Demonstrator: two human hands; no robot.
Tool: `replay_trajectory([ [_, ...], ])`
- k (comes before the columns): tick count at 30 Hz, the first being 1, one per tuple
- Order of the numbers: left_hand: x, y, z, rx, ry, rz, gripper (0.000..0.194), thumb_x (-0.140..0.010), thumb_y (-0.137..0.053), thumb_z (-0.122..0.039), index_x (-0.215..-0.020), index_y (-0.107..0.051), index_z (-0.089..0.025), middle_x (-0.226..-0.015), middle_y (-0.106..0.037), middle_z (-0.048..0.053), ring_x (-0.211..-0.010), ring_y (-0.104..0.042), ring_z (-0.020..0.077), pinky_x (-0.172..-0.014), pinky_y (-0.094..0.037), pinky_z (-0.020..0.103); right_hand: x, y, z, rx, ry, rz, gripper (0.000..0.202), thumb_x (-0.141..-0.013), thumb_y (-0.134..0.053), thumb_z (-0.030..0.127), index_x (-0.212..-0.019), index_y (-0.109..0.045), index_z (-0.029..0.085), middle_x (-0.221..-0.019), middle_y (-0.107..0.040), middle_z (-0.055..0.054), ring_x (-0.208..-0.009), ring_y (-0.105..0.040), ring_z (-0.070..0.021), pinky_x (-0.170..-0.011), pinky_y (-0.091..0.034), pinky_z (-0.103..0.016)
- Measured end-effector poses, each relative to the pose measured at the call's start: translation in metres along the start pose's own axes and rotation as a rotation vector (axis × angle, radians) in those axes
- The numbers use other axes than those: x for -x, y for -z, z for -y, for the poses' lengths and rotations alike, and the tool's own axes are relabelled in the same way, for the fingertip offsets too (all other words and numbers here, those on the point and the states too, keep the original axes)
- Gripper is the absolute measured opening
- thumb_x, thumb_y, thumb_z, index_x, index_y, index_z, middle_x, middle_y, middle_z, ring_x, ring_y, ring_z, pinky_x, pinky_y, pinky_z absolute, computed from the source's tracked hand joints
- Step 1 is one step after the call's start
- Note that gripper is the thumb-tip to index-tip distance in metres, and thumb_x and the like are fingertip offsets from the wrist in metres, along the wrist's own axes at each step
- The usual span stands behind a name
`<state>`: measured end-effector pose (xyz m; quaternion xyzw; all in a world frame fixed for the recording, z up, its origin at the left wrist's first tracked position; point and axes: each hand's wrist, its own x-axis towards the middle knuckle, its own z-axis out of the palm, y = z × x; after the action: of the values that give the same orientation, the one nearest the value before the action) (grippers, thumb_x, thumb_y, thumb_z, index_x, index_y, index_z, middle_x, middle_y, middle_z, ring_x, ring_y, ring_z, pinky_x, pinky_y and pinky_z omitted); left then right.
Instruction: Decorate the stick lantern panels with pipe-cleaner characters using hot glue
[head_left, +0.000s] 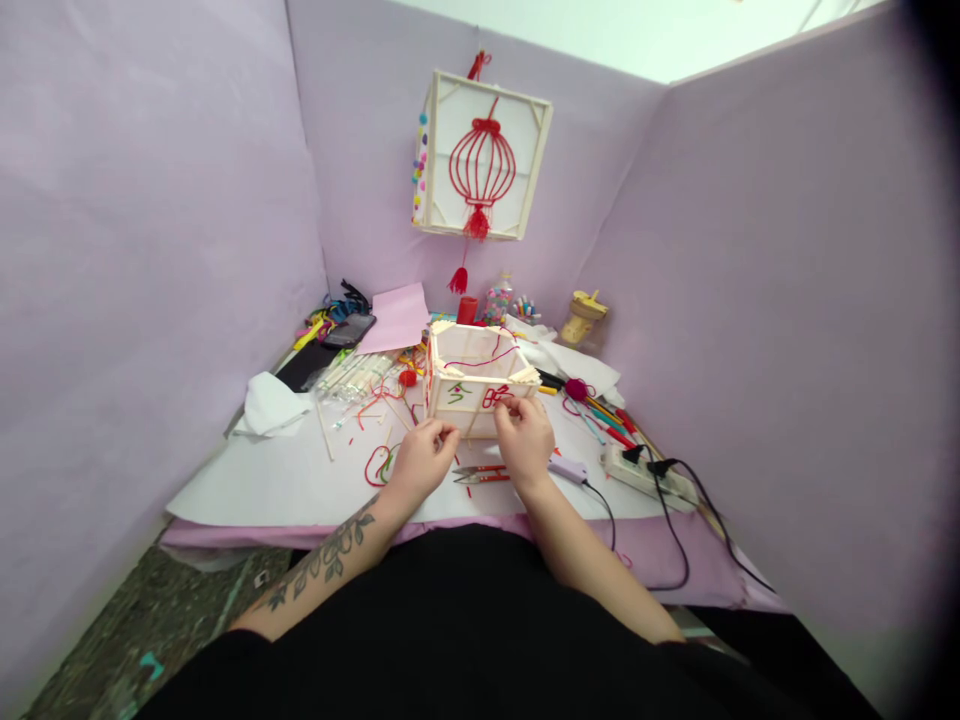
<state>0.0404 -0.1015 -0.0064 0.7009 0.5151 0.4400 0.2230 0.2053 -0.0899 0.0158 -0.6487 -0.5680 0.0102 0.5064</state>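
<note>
A box-shaped lantern frame (pixel 480 423) of pale sticks with white panels stands on the table before me. Its front panel carries a green character and a red character (pixel 493 396) made of thin strands. A dark red strand (pixel 480 361) runs across its open top. My right hand (pixel 526 440) is closed in a pinch at the red character, its fingertips touching the panel's right part. My left hand (pixel 421 455) is closed too, fingers curled together by the lantern's lower left corner; what it holds, if anything, is hidden. Red-handled thread snips (pixel 481 474) lie between my hands.
A finished-looking lantern (pixel 484 165) hangs on the back wall. A lilac glue gun (pixel 568 469) with a cord lies right, near a power strip (pixel 649 475). Packaged sticks (pixel 360 376), red and green loops (pixel 380 465), crumpled paper (pixel 274 404) and a drink cup (pixel 582 318) surround the lantern.
</note>
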Motion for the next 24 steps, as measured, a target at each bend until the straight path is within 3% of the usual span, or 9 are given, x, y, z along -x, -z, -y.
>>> replay_trajectory([
  [19, -0.002, 0.002, 0.002, -0.018, -0.019, 0.023, 0.02, -0.087, -0.054, -0.031, -0.083, -0.067, -0.017, -0.079, -0.065, 0.002, -0.066, -0.056, 0.0127, -0.066, -0.045, 0.026, 0.005, 0.016, -0.003, -0.026, 0.025, 0.036, 0.02, -0.085, -0.053, 0.03, -0.081, -0.07, 0.022, -0.082, -0.065, -0.003, -0.079, -0.061, -0.0186, -0.074, -0.044, -0.03],
  [24, -0.001, 0.004, 0.005, -0.107, -0.045, 0.057, 0.015, -0.086, -0.057, -0.028, -0.086, -0.067, -0.018, -0.083, -0.065, 0.003, -0.076, -0.06, 0.0156, -0.074, -0.047, 0.028, 0.005, 0.025, -0.015, 0.002, 0.068, 0.18, 0.016, -0.084, -0.055, 0.027, -0.085, -0.07, 0.02, -0.087, -0.064, -0.004, -0.08, -0.06, -0.0193, -0.072, -0.044, -0.031],
])
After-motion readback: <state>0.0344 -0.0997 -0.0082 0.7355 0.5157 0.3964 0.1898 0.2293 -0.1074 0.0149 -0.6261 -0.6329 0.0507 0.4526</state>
